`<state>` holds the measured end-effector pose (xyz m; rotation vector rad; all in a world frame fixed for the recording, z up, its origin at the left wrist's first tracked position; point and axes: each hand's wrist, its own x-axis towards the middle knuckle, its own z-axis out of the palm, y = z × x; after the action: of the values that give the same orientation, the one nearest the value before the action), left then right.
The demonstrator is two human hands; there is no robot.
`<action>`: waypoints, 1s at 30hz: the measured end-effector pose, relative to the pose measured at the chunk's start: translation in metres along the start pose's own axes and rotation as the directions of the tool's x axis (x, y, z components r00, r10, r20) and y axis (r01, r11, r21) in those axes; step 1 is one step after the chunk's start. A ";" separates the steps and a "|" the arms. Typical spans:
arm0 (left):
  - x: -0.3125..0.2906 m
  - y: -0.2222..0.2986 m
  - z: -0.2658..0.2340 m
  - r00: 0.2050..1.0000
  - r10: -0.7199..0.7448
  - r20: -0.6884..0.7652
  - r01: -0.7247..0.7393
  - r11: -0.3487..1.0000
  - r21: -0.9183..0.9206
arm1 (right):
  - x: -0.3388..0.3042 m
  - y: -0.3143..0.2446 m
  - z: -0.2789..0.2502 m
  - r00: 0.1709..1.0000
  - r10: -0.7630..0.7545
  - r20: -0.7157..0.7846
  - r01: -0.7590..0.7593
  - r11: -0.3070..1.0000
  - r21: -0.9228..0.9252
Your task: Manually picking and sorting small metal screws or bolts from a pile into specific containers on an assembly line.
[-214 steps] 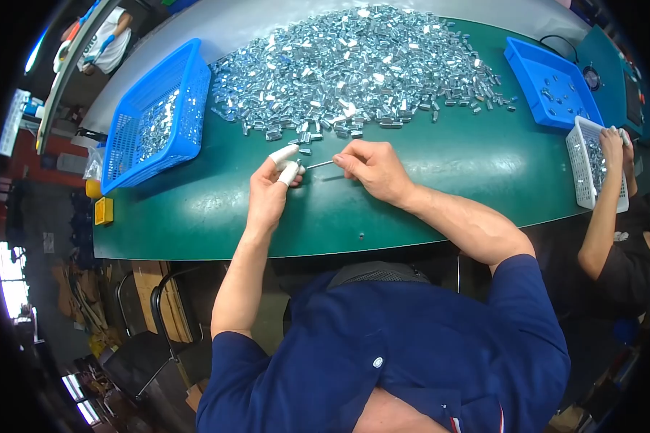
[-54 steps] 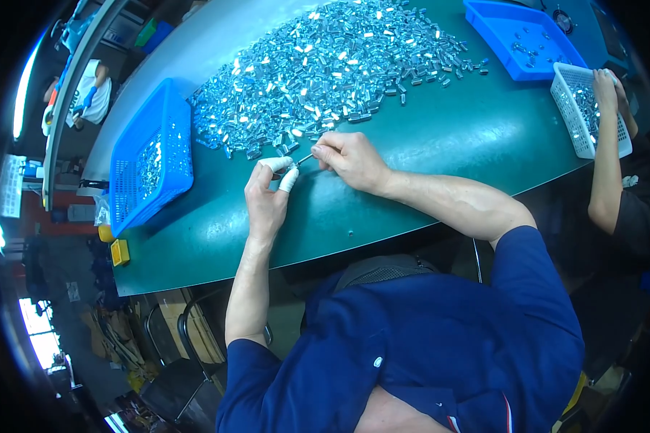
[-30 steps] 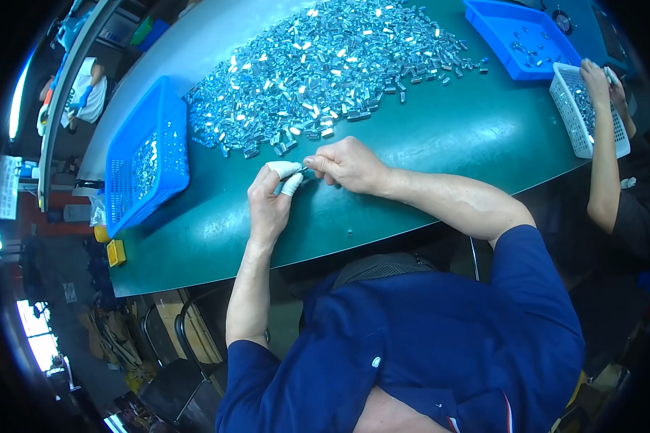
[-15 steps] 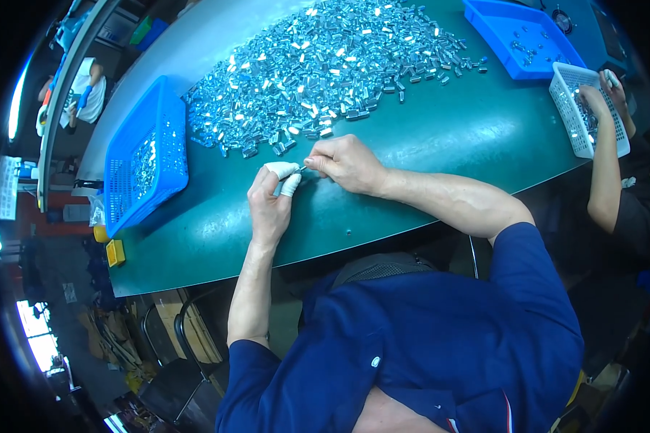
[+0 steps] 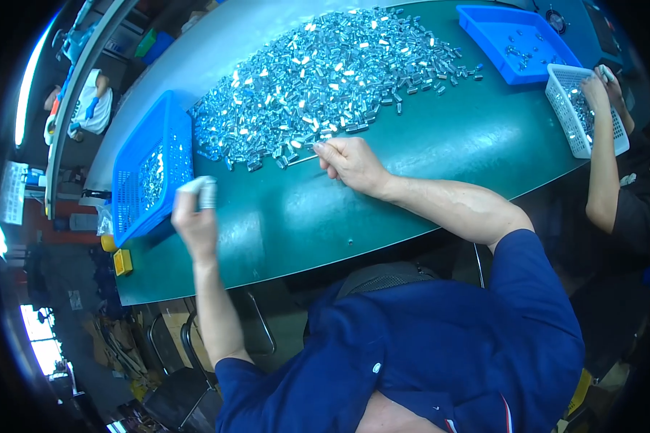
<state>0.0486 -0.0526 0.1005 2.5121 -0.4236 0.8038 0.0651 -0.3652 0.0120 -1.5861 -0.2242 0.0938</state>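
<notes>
My right hand (image 5: 352,166) is closed around a thin metal rod (image 5: 302,160), whose tip points left at the near edge of a big pile of small shiny metal pieces (image 5: 303,86). White covers sit on the fingertips of my left hand (image 5: 195,220), which is smeared by motion beside the near end of a blue perforated basket (image 5: 167,144). Whether the left fingers hold anything cannot be made out. More small metal pieces (image 5: 152,177) lie inside that basket.
The pile rests on a green tabletop (image 5: 412,195). A blue tray (image 5: 484,40) with a few pieces stands at the far right. Next to it, another person's hands (image 5: 598,94) work over a white basket (image 5: 578,141). A small yellow box (image 5: 123,262) sits at the left edge.
My left hand has moved away from the right one, leftward toward the blue basket. The right hand stays near the pile, and its rod now shows plainly.
</notes>
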 end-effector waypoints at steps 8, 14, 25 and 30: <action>0.030 -0.016 -0.010 0.999 0.008 0.041 -0.010 0.999 0.040 | -0.001 -0.001 0.000 0.998 -0.026 -0.054 0.026 1.000 0.001; -0.021 0.013 0.105 0.947 0.053 0.316 -0.056 0.998 0.000 | 0.010 0.025 0.017 0.983 -0.152 -0.102 0.155 0.988 0.019; -0.034 0.027 0.106 0.956 -0.006 0.295 0.067 0.978 -0.195 | 0.002 0.020 0.009 0.970 -0.214 -0.111 0.208 0.976 -0.066; -0.042 0.022 0.105 0.976 0.039 0.214 0.008 0.976 -0.218 | 0.002 0.019 0.017 0.969 -0.235 -0.081 0.227 0.970 -0.090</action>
<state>0.0547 -0.1191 0.0070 2.3991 -0.5726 0.4605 0.0652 -0.3480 -0.0078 -1.6285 -0.3434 -0.1710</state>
